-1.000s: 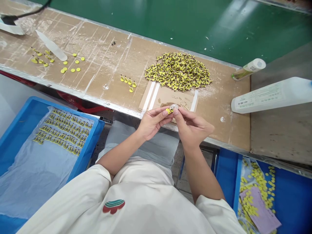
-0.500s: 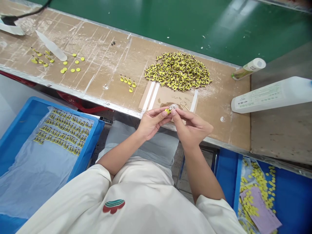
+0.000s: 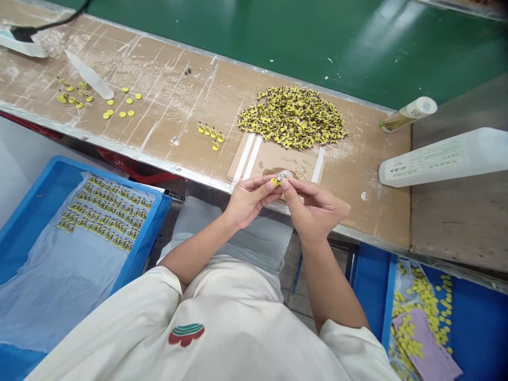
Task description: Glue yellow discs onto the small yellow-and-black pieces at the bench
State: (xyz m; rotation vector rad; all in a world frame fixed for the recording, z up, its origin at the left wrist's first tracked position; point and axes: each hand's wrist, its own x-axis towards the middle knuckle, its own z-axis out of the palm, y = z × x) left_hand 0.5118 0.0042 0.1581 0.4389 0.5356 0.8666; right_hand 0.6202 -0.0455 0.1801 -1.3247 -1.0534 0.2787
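Observation:
Above the front edge of the bench, my left hand and my right hand meet fingertip to fingertip. The left thumb and index finger pinch a small yellow piece, partly hidden by the fingers. My right thumb and index finger are closed at its other side, where a dark bit shows; what exactly they grip is too small to make out. Just behind the fingertips a small clear round dish rests on a cardboard sheet with brown stains and white tape strips. Behind the sheet rises a pile of tiny yellow-and-dark figurines.
Several figurines on yellow bases stand left of the sheet. Further left are yellow discs and a white nozzle bottle. Two bottles lie right, one large. A blue tray holds rows of figurines; yellow discs fill a right-hand bin.
The whole view has shifted slightly to the right. Both hands keep nearly the same pose around the small yellow piece.

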